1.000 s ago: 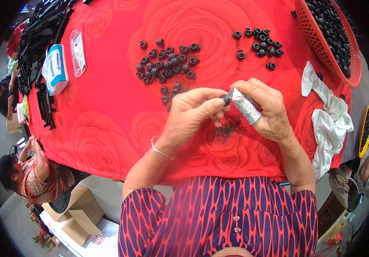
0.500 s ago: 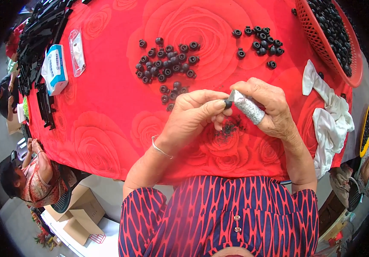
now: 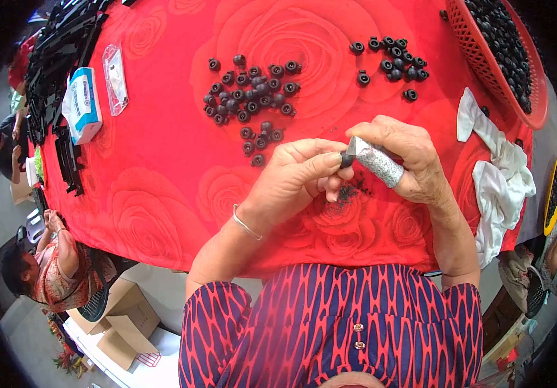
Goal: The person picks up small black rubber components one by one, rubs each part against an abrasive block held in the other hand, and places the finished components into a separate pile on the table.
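Between the fingertips of my left hand (image 3: 301, 171) is a small round black plastic part (image 3: 347, 160). My right hand (image 3: 407, 155) is closed around a short blade (image 3: 354, 146) whose handle is wrapped in speckled silvery-white material. The blade's edge meets the black part, at the table's near middle. Below my hands, fine black shavings (image 3: 349, 194) lie scattered on the red cloth. Beyond my left hand sits a loose cluster of similar black knob-like parts (image 3: 252, 95), and a smaller group (image 3: 395, 59) lies farther right.
A red basket (image 3: 469, 48) full of black parts stands at the far right, near white gloves (image 3: 495, 168). At the left are a tissue box (image 3: 83, 107), a clear plastic case (image 3: 115, 81) and piled long black pieces (image 3: 58, 64). Another person (image 3: 52, 265) sits at the left edge.
My hands have shifted very slightly, with the black part turned a little at the blade. The clusters on the table look the same.
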Demonstrator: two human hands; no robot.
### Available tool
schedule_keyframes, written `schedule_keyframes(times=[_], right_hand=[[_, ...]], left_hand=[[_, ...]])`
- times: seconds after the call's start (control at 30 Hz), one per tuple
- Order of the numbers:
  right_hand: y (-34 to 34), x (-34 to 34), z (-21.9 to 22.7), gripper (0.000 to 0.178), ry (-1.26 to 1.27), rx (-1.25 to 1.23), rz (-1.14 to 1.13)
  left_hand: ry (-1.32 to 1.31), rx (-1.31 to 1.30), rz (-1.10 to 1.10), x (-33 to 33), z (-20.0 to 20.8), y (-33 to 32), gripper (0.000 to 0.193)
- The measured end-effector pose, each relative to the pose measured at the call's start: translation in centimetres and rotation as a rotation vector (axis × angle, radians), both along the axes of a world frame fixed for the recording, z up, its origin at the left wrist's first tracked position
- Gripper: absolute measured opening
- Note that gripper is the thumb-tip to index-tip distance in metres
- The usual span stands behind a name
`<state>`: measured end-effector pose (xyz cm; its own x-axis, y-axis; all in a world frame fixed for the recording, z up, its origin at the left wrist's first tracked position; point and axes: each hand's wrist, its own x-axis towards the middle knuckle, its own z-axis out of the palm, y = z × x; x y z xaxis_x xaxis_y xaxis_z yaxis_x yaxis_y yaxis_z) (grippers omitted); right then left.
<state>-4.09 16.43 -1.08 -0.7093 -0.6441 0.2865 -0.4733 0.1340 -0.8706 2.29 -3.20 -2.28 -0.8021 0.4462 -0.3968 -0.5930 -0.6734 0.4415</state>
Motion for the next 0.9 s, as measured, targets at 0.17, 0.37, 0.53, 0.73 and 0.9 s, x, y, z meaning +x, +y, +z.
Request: schedule_keyframes(times=[0.17,0.37,0.53,0.73,0.9], right_hand=[[0.0,-0.1,0.4,0.027,-0.062,0.009,0.016],[-0.2,0.1,0.5,0.027,-0.088,-0.023,0.069],[-0.1,0.3,0.5,0.029,-0.122,-0.012,-0.020],[-0.2,0.8,0.3,0.033,-0.062,-0.015,-0.078],[-0.4,1.0,0.4,0.035,-0.032,0.019,-0.078]], left_hand=[[-0.005,0.014,-0.018,-0.1,0.0,0.0,0.023],[-0.012,0.048,0.008,-0.7,0.2,-0.5,0.021],[0.046,0.047,0.055,-0.6,-0.2,-0.3,0.021],[0.075,-0.004,0.103,-0.5,-0.2,-0.2,0.022],[0.100,-0.041,0.117,-0.4,-0.1,-0.2,0.021]])
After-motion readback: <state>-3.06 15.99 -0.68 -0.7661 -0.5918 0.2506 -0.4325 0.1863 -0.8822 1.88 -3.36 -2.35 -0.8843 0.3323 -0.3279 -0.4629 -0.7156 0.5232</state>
